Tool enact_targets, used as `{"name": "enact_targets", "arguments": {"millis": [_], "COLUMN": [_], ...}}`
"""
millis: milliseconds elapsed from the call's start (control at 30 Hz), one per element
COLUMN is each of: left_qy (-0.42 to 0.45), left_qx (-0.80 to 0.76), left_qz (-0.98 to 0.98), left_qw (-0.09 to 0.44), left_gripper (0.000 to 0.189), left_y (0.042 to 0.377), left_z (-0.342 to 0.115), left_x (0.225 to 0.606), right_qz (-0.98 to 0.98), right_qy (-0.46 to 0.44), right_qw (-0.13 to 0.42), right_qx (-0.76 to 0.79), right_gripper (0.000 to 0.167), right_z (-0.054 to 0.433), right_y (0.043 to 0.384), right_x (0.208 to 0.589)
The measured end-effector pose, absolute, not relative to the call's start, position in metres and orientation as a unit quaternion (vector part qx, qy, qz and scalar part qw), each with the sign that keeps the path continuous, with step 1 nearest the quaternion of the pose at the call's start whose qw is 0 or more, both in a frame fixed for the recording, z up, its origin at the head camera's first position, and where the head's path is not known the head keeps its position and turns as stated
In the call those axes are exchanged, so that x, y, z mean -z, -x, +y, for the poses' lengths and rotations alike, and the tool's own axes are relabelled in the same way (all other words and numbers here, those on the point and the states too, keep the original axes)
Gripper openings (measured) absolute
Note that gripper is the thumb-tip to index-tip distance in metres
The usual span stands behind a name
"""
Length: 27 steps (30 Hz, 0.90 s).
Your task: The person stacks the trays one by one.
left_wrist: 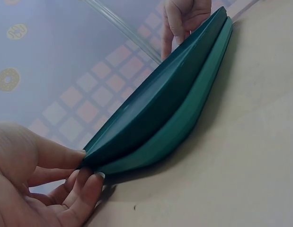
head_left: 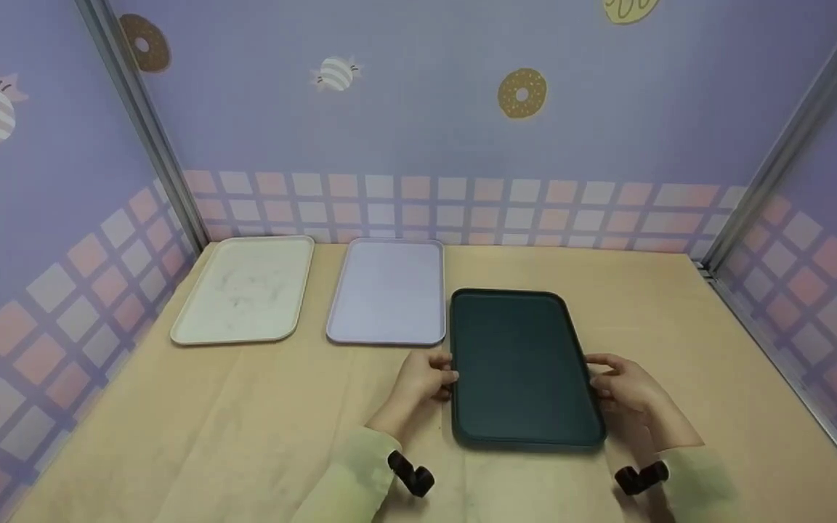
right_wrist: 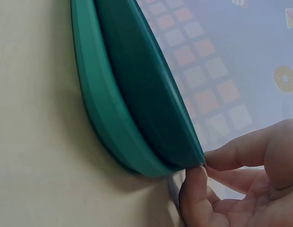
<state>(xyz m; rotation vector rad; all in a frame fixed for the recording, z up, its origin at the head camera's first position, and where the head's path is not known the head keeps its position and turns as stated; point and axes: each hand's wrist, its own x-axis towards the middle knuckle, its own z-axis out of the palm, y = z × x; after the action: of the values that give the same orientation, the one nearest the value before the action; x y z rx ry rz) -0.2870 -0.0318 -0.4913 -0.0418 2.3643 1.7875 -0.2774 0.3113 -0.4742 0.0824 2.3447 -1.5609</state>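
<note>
A dark green tray [head_left: 524, 367] is pinched at its long sides, over the tan table [head_left: 244, 428], by the left hand [head_left: 422, 378] and the right hand [head_left: 629, 385]; a lighter green layer [left_wrist: 184, 116] beneath, barely seen from the head, is revealed by both wrist views. Leftward, a round-cornered lilac tray [head_left: 389, 290] and a smudged cream tray [head_left: 248, 290] are set near the checked wall [head_left: 455, 138]
</note>
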Motion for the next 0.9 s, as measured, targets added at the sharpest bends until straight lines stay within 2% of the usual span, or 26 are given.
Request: {"name": "enact_targets", "arguments": {"millis": [467, 700, 900], "left_qy": [-0.005, -0.001, -0.009], "left_qx": [-0.559, -0.569, -0.553], "left_qz": [0.827, 0.818, 0.831], "left_qw": [0.068, 0.085, 0.064], "left_gripper": [0.037, 0.039, 0.036], "left_y": [0.2845, 0.2825, 0.2840], "left_z": [-0.0294, -0.0262, -0.0255], "left_x": [0.4904, 0.4867, 0.4893], "right_qz": [0.864, 0.865, 0.868], "right_qy": [-0.024, -0.025, -0.029], "right_qw": [0.133, 0.134, 0.128], "right_qx": [0.486, 0.483, 0.479], "right_gripper": [0.053, 0.052, 0.052], "right_z": [0.3046, 0.3040, 0.3016], "right_y": [0.2754, 0.2745, 0.2744], "right_x": [0.4744, 0.4734, 0.4732]}}
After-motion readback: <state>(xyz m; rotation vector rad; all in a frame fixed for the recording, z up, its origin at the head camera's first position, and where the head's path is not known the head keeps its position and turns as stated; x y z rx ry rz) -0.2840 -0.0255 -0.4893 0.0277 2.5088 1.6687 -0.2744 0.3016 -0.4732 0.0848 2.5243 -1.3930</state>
